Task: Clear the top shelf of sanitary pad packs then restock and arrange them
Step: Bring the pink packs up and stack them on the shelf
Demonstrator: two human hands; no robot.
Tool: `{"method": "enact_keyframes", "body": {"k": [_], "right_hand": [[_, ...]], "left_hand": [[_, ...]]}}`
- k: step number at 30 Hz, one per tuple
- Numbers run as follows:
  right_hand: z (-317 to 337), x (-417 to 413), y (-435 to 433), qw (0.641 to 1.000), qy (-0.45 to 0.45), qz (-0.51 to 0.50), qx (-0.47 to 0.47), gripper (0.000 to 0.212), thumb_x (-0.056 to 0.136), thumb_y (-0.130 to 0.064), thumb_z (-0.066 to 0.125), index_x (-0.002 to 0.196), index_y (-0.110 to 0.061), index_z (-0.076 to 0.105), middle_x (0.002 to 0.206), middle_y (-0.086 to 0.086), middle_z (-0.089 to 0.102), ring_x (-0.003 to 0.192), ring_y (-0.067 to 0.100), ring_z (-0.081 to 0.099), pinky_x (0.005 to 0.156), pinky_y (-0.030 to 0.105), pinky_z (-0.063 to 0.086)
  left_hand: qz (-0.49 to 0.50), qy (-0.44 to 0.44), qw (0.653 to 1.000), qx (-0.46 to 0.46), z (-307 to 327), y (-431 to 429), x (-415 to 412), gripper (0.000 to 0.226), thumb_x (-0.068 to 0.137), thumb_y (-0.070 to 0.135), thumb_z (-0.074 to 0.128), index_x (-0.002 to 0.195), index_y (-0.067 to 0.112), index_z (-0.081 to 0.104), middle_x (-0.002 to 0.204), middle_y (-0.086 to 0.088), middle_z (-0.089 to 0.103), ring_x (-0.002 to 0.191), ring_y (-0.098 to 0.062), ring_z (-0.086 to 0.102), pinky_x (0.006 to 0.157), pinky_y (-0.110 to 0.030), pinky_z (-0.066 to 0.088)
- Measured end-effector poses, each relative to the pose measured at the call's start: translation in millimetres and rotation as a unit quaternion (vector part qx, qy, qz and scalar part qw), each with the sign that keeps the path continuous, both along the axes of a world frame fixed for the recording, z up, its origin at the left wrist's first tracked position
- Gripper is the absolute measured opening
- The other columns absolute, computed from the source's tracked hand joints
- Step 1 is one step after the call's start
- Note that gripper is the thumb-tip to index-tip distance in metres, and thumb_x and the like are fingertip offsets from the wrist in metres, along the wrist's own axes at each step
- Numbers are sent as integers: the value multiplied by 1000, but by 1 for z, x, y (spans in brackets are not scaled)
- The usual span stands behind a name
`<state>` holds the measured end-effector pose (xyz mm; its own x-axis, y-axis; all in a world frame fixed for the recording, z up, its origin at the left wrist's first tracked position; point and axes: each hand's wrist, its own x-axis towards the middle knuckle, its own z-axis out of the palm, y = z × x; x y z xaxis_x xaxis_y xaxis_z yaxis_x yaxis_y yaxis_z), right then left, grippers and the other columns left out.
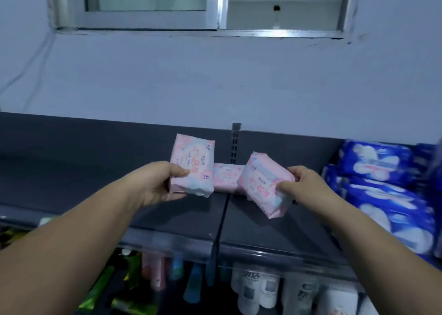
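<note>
2 hands pinch pink packs over the top shelf: left hand the upright pack, right hand the tilted pack, thumbs in front. Likely light, soft, slick-wrapped; grip side edges. A 3rd pack lies between.

Pale bluish wall fills upper frame; aluminium-framed sliding window top centre, cracked plaster round it; light dim, cool.

Bare forearms, bare hands
</note>
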<state>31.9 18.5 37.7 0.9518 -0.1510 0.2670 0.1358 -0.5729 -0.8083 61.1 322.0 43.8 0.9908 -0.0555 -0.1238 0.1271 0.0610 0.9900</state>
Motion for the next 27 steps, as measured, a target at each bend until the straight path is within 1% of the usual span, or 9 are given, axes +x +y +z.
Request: {"method": "enact_keyframes", "body": {"k": [4,9,11,14,16,18,21,25,27], "right_hand": [[-1,14,-14,990,72,-35,-121,54,79,-9,71,131,-12,55,127,6,59,112,24,58,96,36,49],[-1,40,-13,981,118,-32,-149,69,84,0,66,146,-12,40,147,9,45,130,26,47,108,34,40],[-2,53,-11,970,93,-73,-215,73,89,-10,61,153,-19,27,159,9,25,144,30,27,117,39,27],[7,54,15,958,6,-100,-270,73,96,-34,56,156,-27,14,164,1,1,150,27,-3,122,42,8],[16,47,40,990,-43,13,-130,74,94,-45,57,155,-28,19,163,-3,12,150,18,8,119,37,15],[26,41,67,988,-9,149,39,86,86,-54,64,155,-30,19,159,-6,25,145,13,25,114,32,25],[26,57,89,983,24,182,-2,100,63,-53,79,148,-30,32,140,-10,52,124,10,53,107,36,42],[19,77,96,984,28,172,-48,59,70,-28,80,122,-33,52,113,-11,66,104,13,64,89,39,55],[14,84,97,981,15,144,-133,68,75,-22,78,133,-32,45,120,-11,60,108,13,60,92,35,51]], "left_hand": [[-32,9,999,-18,-6,-27,19,20,95,9,55,113,6,63,103,-8,72,75,-17,67,60,-25,50],[-40,12,995,-86,-10,-37,35,19,94,5,56,113,6,61,113,-10,70,90,-19,66,70,-27,54],[-46,13,991,-122,-12,-40,38,20,94,0,54,112,3,60,115,-14,68,96,-24,66,79,-33,57],[-58,8,986,-156,-16,-43,41,27,93,-7,50,118,0,57,111,-17,68,92,-27,67,72,-36,59],[-66,5,983,-173,-19,-47,43,30,93,-9,48,120,0,57,112,-18,68,92,-28,67,73,-39,60],[-86,-1,979,-184,-21,-50,44,33,93,-9,47,123,2,56,113,-17,69,94,-28,68,79,-39,59],[-141,-15,978,-155,-22,-48,44,36,94,-6,46,124,8,57,115,-15,69,98,-26,67,90,-38,54],[-172,-12,985,33,-30,-30,49,33,92,9,60,122,20,60,112,0,72,105,-18,63,96,-34,44],[-127,-25,980,152,-33,-16,53,64,78,23,77,136,16,50,130,0,63,123,-21,54,109,-38,37]]}}
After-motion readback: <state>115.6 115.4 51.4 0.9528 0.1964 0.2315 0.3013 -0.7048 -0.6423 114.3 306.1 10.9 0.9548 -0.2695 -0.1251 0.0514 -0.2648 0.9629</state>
